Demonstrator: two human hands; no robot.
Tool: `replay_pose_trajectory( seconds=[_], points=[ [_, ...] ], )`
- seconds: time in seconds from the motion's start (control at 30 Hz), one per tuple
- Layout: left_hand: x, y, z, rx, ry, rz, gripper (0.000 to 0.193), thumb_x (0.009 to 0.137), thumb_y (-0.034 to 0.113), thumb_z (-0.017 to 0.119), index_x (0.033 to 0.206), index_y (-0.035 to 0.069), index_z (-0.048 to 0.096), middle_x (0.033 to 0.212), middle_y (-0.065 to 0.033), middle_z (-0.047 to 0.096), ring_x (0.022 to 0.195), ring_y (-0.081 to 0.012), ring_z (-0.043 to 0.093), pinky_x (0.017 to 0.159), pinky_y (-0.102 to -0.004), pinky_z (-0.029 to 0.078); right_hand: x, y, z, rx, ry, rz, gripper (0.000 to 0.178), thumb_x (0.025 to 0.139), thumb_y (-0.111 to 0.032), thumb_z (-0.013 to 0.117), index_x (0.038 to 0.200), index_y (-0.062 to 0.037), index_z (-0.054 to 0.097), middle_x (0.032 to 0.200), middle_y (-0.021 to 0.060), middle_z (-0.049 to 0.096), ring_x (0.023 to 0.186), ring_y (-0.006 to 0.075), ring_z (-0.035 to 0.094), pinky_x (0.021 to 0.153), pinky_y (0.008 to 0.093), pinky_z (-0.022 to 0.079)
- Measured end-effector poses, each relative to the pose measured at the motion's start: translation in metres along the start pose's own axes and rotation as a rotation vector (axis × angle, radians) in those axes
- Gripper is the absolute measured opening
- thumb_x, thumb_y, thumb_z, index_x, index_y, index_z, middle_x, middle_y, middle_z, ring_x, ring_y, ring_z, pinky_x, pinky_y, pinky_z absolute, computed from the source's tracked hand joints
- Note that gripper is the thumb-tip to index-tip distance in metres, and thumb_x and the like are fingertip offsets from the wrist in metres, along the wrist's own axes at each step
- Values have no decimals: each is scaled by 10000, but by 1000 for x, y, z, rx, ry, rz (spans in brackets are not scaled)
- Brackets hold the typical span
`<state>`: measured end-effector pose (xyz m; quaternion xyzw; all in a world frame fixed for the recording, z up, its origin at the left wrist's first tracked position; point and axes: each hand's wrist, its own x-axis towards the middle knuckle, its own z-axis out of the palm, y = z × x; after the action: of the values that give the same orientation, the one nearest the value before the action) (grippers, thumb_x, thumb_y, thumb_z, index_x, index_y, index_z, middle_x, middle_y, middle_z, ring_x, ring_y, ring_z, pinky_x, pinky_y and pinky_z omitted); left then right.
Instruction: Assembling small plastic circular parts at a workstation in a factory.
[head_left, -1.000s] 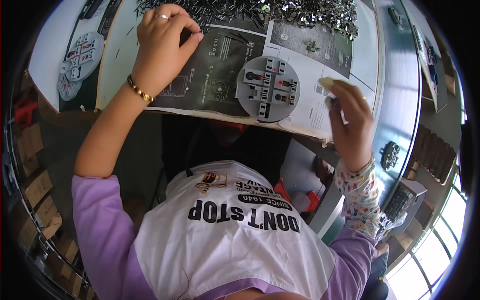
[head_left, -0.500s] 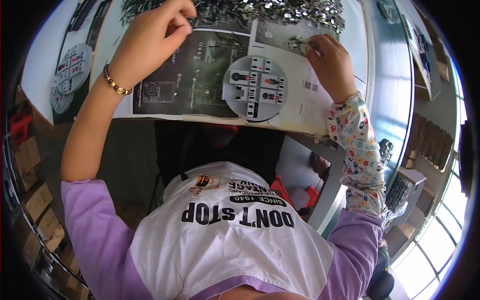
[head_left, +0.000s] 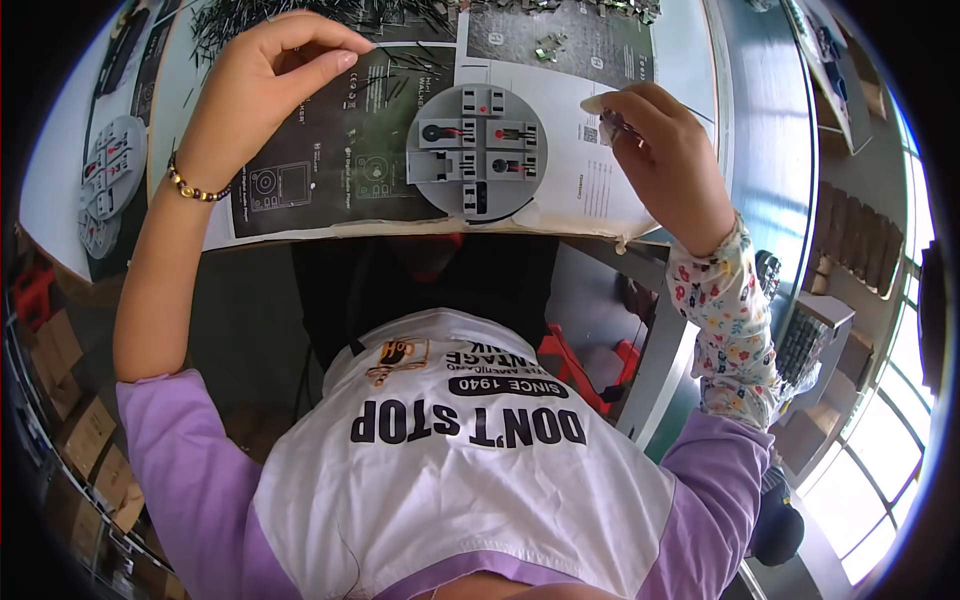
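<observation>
My left hand is over the far left of the table, thumb and forefinger drawn together next to loose thin black strips. Whatever lies between those fingertips is too small to make out. At the right, my right hand is curled with its fingertips round a small shiny metal piece, partly hidden by the fingers. Between the hands sits a round grey fixture with raised blocks, slots and red and black parts. Neither hand touches it.
Beyond the fixture are a heap of black strips and small metal pieces. Printed sheets cover the table. Similar round fixtures rest at the left edge. A blue-tinted surface runs along the right.
My right hand has drawn back from the loose metal pieces toward me, keeping a small piece in its fingers. My left hand's fingers have straightened somewhat. The whole view has shifted slightly.
</observation>
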<state>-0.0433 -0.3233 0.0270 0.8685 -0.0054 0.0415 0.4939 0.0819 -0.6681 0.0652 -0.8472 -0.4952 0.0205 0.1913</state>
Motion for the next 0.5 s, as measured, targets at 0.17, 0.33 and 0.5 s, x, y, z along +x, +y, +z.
replay_pose_trajectory(
  seconds=[0.17, 0.33, 0.5],
  points=[
    [3, 21, 20, -2, 52, 109, 160, 978, 51, 646, 1125, 21, 701, 1063, -21, 718, 979, -80, 655, 868, -213, 499, -9, -12, -1, 266, -66, 171, 157, 888, -14, 654, 1043, -4, 676, 951, 134, 678, 788, 280, 686, 691, 347, 557],
    [-4, 50, 67, -380, 45, 8, 86, 917, 67, 708, 995, 31, 709, 970, 9, 718, 880, -73, 641, 779, -235, 507, -22, -7, 14, 162, 22, 59, 187, 859, 10, 686, 1042, 21, 648, 940, 125, 676, 748, 226, 689, 653, 305, 552],
    [-11, 68, 83, -11, 8, 261, 89, 848, 11, 756, 920, 44, 714, 935, -20, 700, 854, -126, 615, 776, -268, 492, -14, 5, 24, 50, 84, -2, 169, 843, -13, 717, 990, 7, 638, 911, 122, 667, 724, 244, 674, 653, 311, 548]
  ],
)
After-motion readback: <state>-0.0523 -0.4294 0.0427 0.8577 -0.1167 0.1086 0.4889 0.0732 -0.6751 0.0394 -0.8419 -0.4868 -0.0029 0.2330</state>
